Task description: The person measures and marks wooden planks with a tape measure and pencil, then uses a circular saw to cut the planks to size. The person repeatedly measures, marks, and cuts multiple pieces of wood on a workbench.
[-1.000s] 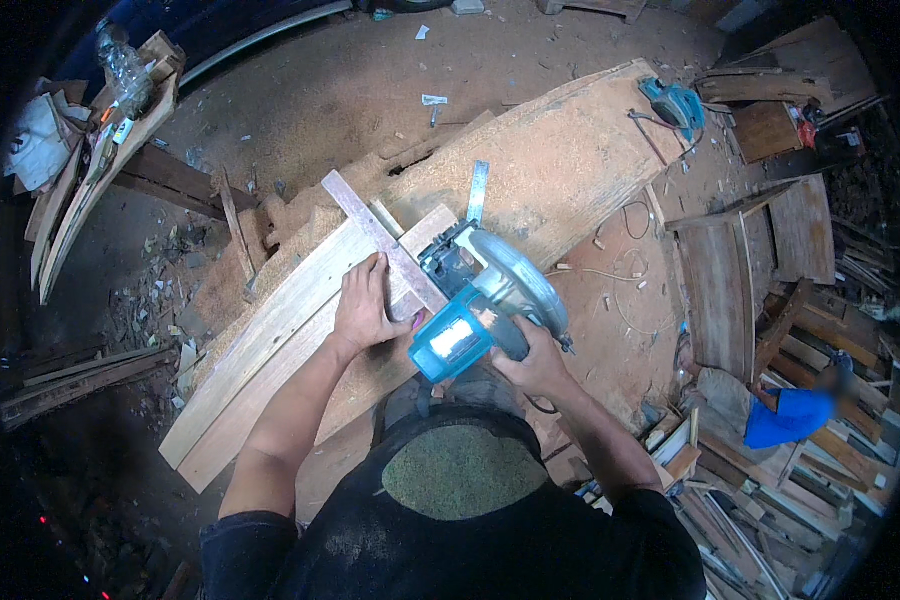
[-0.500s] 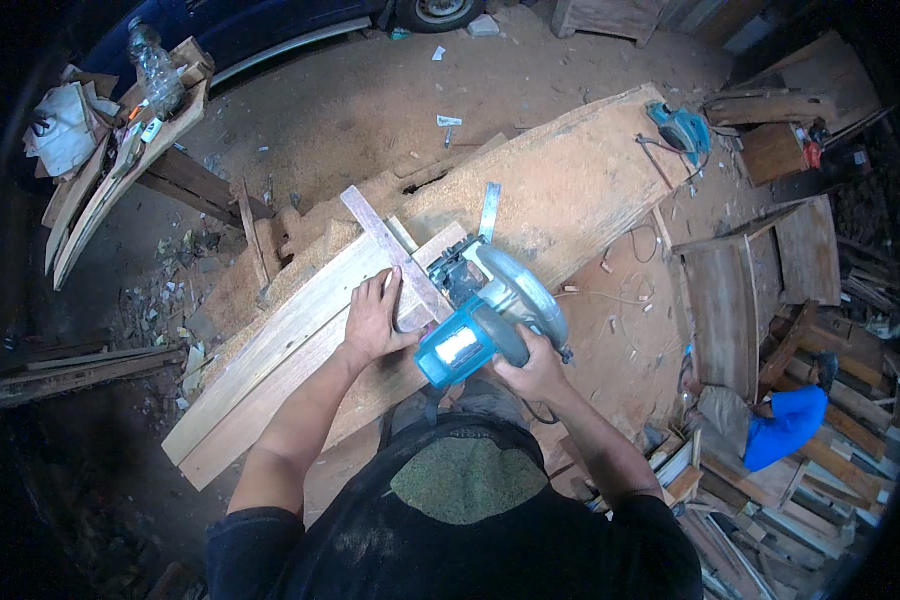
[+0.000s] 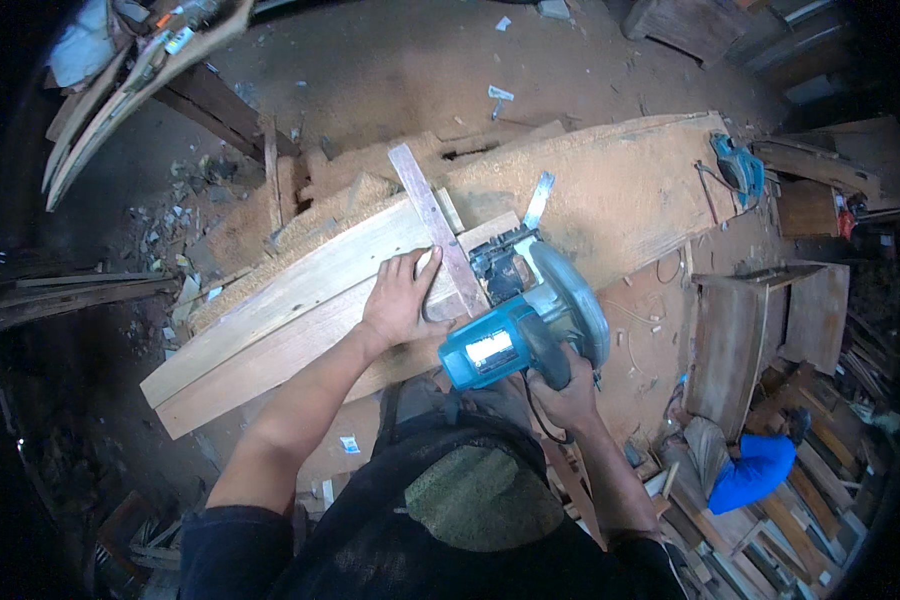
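Note:
My right hand is wrapped around the rear handle of a teal circular saw. The saw's base sits at the right end of the boards, beside a straight wooden strip. That strip lies across a pale board and a redder board, which rest side by side. My left hand bears down on the redder board, its fingers bent and the index fingertip against the strip's edge; the thumb points toward the saw. The saw body hides the blade's contact with the wood.
Sawdust covers the long wooden work surface. At its far right end lies a teal power tool. A wooden cabinet stands at right, near a person in blue among stacked planks. Curved boards fill the upper left.
The view has shifted, so the bench sits further right and the bottle has left the picture. Both hands keep their hold, and the saw stays beside the wooden strip.

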`<state>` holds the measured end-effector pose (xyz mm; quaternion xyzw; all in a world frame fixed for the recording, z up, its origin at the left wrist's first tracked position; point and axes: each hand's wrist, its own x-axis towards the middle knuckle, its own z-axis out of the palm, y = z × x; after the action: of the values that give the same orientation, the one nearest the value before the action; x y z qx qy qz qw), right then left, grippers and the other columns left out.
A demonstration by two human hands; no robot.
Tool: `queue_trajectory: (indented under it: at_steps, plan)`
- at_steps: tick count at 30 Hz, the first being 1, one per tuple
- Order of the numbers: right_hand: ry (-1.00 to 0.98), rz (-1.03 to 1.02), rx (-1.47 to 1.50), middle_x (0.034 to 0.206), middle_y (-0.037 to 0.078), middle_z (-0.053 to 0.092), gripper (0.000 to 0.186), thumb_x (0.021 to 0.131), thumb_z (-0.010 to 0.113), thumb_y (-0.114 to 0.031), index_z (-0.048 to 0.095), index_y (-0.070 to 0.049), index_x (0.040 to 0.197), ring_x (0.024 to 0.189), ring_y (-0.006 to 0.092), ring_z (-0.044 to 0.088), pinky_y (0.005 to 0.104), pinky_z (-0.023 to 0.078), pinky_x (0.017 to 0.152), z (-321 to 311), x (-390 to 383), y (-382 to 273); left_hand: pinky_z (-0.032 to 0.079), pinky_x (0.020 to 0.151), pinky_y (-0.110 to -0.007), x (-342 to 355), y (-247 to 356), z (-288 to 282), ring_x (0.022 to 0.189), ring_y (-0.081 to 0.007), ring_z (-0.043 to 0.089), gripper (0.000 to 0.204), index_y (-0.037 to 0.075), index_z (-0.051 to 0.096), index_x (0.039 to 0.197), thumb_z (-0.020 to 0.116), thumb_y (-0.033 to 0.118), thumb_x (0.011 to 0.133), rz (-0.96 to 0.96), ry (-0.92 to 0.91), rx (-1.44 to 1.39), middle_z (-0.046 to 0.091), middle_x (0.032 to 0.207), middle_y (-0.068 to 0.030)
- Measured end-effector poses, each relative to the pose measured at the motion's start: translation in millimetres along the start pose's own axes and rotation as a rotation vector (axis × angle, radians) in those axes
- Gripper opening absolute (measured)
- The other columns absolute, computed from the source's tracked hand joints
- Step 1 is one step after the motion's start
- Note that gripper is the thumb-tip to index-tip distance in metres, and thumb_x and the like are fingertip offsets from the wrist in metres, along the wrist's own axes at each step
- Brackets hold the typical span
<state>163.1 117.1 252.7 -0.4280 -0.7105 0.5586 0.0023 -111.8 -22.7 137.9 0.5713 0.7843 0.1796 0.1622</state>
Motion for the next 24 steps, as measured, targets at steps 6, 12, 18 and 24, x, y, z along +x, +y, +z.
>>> queue_trajectory:
  at_steps: [6, 12, 18, 24]
  plan:
    - [0.031, -0.093, -0.035, 0.093, 0.008, 0.071, 0.035, 0.083, 0.074, -0.009, 0.065, 0.003, 0.116, 0.084, 0.0140, 0.067, 0.0316, 0.054, 0.076, 1, 2, 2, 0.040, 0.108, -0.053, 5, -3, 2, 0.122, -0.0440, 0.049, 0.117, 0.000, 0.036, 0.158, 0.082, 0.061, 0.069, 0.036, 0.043, -0.040, 0.046, 0.142, -0.0266]
    - [-0.013, -0.045, -0.021, 0.098, 0.009, 0.072, 0.035, 0.083, 0.073, -0.007, 0.065, 0.004, 0.115, 0.090, 0.0153, 0.069, 0.0313, 0.054, 0.081, 1, 8, 5, 0.036, 0.113, -0.052, 4, -4, 3, 0.127, -0.0431, 0.046, 0.116, 0.001, 0.034, 0.159, 0.079, 0.064, 0.073, -0.007, -0.022, -0.052, 0.044, 0.144, -0.0260]
    - [-0.008, -0.049, -0.030, 0.098, 0.010, 0.072, 0.034, 0.083, 0.074, -0.007, 0.065, 0.005, 0.113, 0.090, 0.0154, 0.068, 0.0319, 0.054, 0.081, 1, 13, -6, 0.036, 0.112, -0.052, 4, -8, 6, 0.126, -0.0427, 0.046, 0.114, 0.002, 0.035, 0.158, 0.079, 0.065, 0.073, 0.013, 0.002, -0.069, 0.045, 0.144, -0.0255]
    - [0.010, -0.070, -0.048, 0.094, 0.006, 0.069, 0.032, 0.083, 0.073, -0.006, 0.065, 0.003, 0.113, 0.086, 0.0115, 0.064, 0.0304, 0.052, 0.076, 2, 12, -10, 0.035, 0.113, -0.051, 4, -4, 1, 0.127, -0.0412, 0.045, 0.116, 0.002, 0.035, 0.159, 0.078, 0.066, 0.073, -0.009, -0.025, -0.048, 0.045, 0.143, -0.0255]
